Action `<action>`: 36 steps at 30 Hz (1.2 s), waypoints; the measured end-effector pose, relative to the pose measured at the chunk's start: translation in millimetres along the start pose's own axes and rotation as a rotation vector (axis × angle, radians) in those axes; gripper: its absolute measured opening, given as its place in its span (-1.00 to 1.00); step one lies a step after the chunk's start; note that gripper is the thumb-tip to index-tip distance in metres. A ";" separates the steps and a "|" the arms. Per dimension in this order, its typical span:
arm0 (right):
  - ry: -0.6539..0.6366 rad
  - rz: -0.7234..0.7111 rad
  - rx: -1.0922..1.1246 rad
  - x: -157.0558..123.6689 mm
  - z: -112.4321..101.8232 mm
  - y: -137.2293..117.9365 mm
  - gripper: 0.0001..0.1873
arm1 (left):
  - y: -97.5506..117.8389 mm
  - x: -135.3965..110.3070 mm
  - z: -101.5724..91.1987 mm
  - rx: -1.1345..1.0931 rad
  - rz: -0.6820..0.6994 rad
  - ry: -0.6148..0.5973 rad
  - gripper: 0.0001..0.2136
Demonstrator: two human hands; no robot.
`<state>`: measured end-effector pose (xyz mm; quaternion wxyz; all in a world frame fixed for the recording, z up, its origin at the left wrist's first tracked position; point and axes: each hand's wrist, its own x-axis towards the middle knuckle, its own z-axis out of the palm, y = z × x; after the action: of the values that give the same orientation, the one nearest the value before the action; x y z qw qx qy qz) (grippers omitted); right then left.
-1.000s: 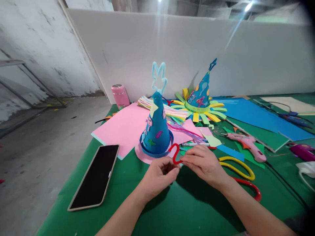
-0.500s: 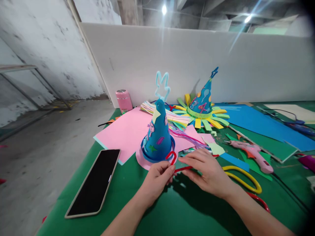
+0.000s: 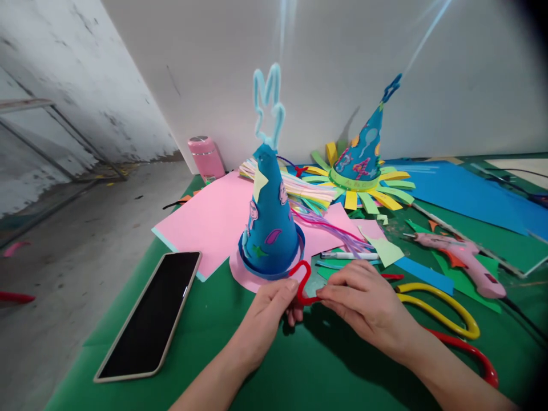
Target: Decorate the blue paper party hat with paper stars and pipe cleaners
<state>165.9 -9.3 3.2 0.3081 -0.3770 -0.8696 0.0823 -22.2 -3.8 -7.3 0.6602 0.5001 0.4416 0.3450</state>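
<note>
A red pipe cleaner (image 3: 303, 279), bent into a curl, is pinched between both hands just above the green table (image 3: 325, 365). My left hand (image 3: 268, 319) grips its left part with closed fingers. My right hand (image 3: 368, 305) pinches its right end. Right behind them stands a blue cone hat (image 3: 269, 222) with stickers and a light blue pipe-cleaner topper (image 3: 268, 103), on a pink paper disc. A second blue cone hat (image 3: 363, 151) with yellow and green paper rays stands further back.
A black phone (image 3: 149, 317) lies at the left on the table. Pink paper (image 3: 209, 220), a pink cup (image 3: 206, 157), a bundle of pipe cleaners (image 3: 308, 197), a pink glue gun (image 3: 464, 257), yellow and red loops (image 3: 449, 311), blue sheets (image 3: 462, 194) and scraps lie around. A white board stands behind.
The camera moved closer and lower toward the near hat. Both hands kept hold of the red pipe cleaner, whose curl now stands more upright between them.
</note>
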 end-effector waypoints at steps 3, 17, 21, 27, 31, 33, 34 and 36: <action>0.005 0.002 0.011 -0.4 0.0 -1.8 -0.86 | 2.0 -0.6 1.3 0.115 -0.007 -0.014 -0.69; -0.071 0.457 0.563 27.3 -6.5 -6.4 -0.74 | 2.6 -5.4 9.9 0.329 0.084 -0.066 -0.70; -0.121 0.481 0.722 37.9 -1.7 -11.4 -0.77 | 3.0 -8.0 10.3 0.326 0.084 -0.074 -0.70; -0.077 0.481 0.877 38.0 4.1 -9.6 -0.79 | 1.7 -6.3 7.5 0.241 0.066 -0.117 -0.67; -0.082 0.470 0.900 34.0 3.5 -8.3 -0.79 | -1.9 -5.5 6.8 0.187 0.031 -0.151 -0.67; -0.088 0.465 0.883 33.2 3.4 -8.4 -0.78 | -2.9 -5.2 6.8 0.184 0.027 -0.168 -0.67; -0.086 0.462 0.866 33.2 3.3 -8.7 -0.78 | -3.0 -5.0 6.9 0.189 0.028 -0.171 -0.67; -0.081 0.451 0.804 33.6 2.5 -9.5 -0.78 | -2.4 -4.6 7.3 0.209 0.037 -0.162 -0.67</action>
<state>140.9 8.0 20.7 0.3700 -0.4038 -0.6762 0.4927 -17.1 -11.2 -7.8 0.6316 0.6005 0.4111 0.2675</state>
